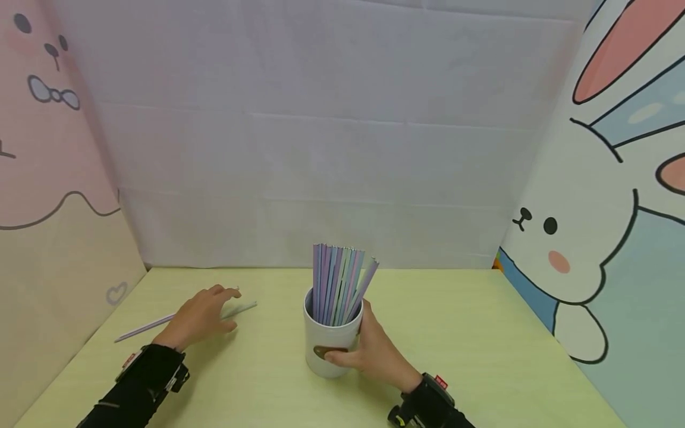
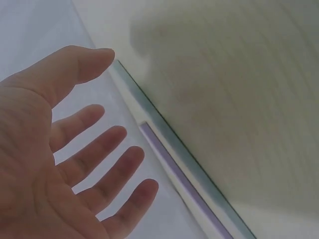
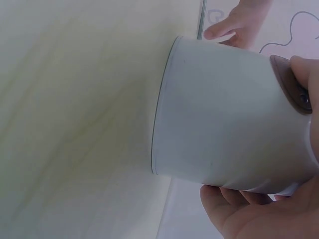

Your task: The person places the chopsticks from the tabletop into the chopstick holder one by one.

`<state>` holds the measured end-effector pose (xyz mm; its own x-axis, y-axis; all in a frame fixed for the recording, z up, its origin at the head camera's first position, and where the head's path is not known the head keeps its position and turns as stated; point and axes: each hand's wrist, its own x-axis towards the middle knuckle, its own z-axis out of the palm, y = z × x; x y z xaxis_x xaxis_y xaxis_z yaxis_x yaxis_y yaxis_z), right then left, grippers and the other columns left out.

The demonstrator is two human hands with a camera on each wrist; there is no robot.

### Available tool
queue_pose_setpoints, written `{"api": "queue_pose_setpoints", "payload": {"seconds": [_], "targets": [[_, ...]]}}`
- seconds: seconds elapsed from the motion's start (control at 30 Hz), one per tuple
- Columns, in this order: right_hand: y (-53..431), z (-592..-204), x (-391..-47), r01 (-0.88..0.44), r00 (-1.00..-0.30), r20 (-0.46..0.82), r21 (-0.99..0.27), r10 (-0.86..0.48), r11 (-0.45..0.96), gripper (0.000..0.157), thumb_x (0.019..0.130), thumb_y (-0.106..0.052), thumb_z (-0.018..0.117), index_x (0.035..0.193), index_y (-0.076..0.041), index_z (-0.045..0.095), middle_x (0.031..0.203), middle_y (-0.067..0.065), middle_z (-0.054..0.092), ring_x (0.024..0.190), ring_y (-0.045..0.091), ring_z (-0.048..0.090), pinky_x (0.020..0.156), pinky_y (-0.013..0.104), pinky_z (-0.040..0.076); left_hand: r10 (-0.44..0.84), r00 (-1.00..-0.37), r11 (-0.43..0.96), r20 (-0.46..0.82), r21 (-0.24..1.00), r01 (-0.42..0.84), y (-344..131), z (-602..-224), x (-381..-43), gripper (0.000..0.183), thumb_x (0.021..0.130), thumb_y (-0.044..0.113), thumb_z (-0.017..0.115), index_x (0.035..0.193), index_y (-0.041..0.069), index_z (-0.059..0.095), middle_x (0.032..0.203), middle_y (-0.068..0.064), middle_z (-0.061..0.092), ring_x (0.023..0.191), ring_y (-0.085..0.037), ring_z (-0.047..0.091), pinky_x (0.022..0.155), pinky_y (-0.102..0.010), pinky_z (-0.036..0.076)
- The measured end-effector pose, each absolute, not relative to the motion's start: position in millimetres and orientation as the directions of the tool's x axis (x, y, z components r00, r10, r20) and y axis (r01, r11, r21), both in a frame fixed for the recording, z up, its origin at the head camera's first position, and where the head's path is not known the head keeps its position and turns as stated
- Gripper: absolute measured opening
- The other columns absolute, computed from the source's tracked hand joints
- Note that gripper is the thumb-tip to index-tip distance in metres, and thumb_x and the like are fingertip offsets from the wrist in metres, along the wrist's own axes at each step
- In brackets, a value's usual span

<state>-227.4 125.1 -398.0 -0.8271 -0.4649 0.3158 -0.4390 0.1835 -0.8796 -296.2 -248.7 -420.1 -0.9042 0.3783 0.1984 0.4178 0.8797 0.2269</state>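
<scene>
My right hand [image 1: 381, 352] grips a white cup [image 1: 327, 356] from its right side, thumb across the brown patch [image 3: 294, 84] on its front. Upright in the cup stands a bundle of pastel straws [image 1: 338, 285], one of them leaning right. To the left, my left hand [image 1: 200, 318] hovers by two loose straws on the table, fingers spread and holding nothing. The left wrist view shows the purple straw [image 2: 179, 177] and the pale green straw [image 2: 164, 124] lying side by side, just beyond the fingertips.
The pale yellow table [image 1: 455, 339] carries the cup and the loose straws. A white sheet [image 1: 342, 148] hangs behind it. Panels with cartoon drawings stand at the left and right, the right one showing a rabbit [image 1: 578, 249].
</scene>
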Motion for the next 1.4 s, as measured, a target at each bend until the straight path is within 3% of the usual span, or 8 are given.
{"api": "queue_pose_setpoints", "payload": {"seconds": [0.1, 0.33, 0.57, 0.93, 1.2, 1.4], "targets": [[124.8, -401.1, -228.8, -0.434, -0.828, 0.316, -0.884, -0.463, 0.173, 0.104, 0.072, -0.011, 0.083, 0.148, -0.011, 0.011, 0.138, 0.008, 0.041, 0.123, 0.024, 0.044, 0.101, 0.05, 0.037, 0.364, -0.919, 0.885, 0.15, 0.253, 0.391, -251.9, -426.8, -298.3, 0.051, 0.074, 0.022, 0.076, 0.12, 0.008, 0.059, 0.109, -0.008, 0.057, 0.087, -0.024, 0.051, 0.072, -0.042, 0.046], [127.0, -430.8, -245.6, -0.449, -0.827, 0.328, -0.874, -0.456, 0.185, 0.107, 0.071, -0.027, 0.085, 0.148, -0.029, 0.01, 0.138, -0.008, 0.039, 0.122, 0.011, 0.044, 0.102, 0.044, 0.038, 0.335, -0.936, 0.885, 0.105, 0.306, 0.351, -255.5, -432.4, -299.0, 0.033, 0.075, 0.019, 0.072, 0.105, 0.01, 0.063, 0.096, -0.003, 0.059, 0.082, -0.017, 0.051, 0.072, -0.04, 0.045], [126.8, -434.5, -246.6, -0.453, -0.828, 0.328, -0.869, -0.455, 0.197, 0.108, 0.071, -0.027, 0.085, 0.148, -0.028, 0.01, 0.137, -0.008, 0.04, 0.122, 0.013, 0.044, 0.102, 0.045, 0.038, 0.371, -0.925, 0.86, 0.083, 0.345, 0.376, -254.7, -436.1, -301.1, 0.018, 0.075, 0.009, 0.071, 0.09, 0.013, 0.061, 0.079, 0.002, 0.056, 0.073, -0.014, 0.049, 0.066, -0.036, 0.043], [124.8, -439.4, -248.3, -0.448, -0.828, 0.32, -0.872, -0.461, 0.198, 0.109, 0.071, -0.024, 0.086, 0.149, -0.028, 0.009, 0.138, -0.008, 0.039, 0.123, 0.013, 0.044, 0.102, 0.046, 0.037, 0.412, -0.909, 0.833, 0.057, 0.381, 0.401, -256.0, -448.1, -304.8, 0.02, 0.077, 0.001, 0.071, 0.083, 0.017, 0.06, 0.071, 0.008, 0.052, 0.065, -0.012, 0.045, 0.058, -0.029, 0.041], [124.7, -437.9, -247.3, -0.46, -0.826, 0.328, -0.862, -0.459, 0.211, 0.108, 0.071, -0.024, 0.085, 0.148, -0.028, 0.009, 0.138, -0.007, 0.039, 0.122, 0.014, 0.044, 0.102, 0.046, 0.037, 0.45, -0.877, 0.81, 0.169, 0.335, 0.481, -244.5, -422.3, -303.1, 0.016, 0.078, 0.005, 0.07, 0.083, 0.015, 0.059, 0.071, 0.01, 0.053, 0.065, -0.008, 0.048, 0.06, -0.029, 0.046], [122.7, -418.5, -237.0, -0.463, -0.82, 0.339, -0.867, -0.462, 0.186, 0.105, 0.072, -0.012, 0.084, 0.148, -0.017, 0.012, 0.137, 0.001, 0.041, 0.122, 0.02, 0.045, 0.1, 0.05, 0.038, 0.429, -0.858, 0.784, 0.282, 0.355, 0.509, -219.8, -377.6, -295.8, 0.016, 0.079, 0.008, 0.068, 0.088, 0.019, 0.06, 0.074, 0.013, 0.057, 0.067, -0.004, 0.053, 0.062, -0.029, 0.048]]}}
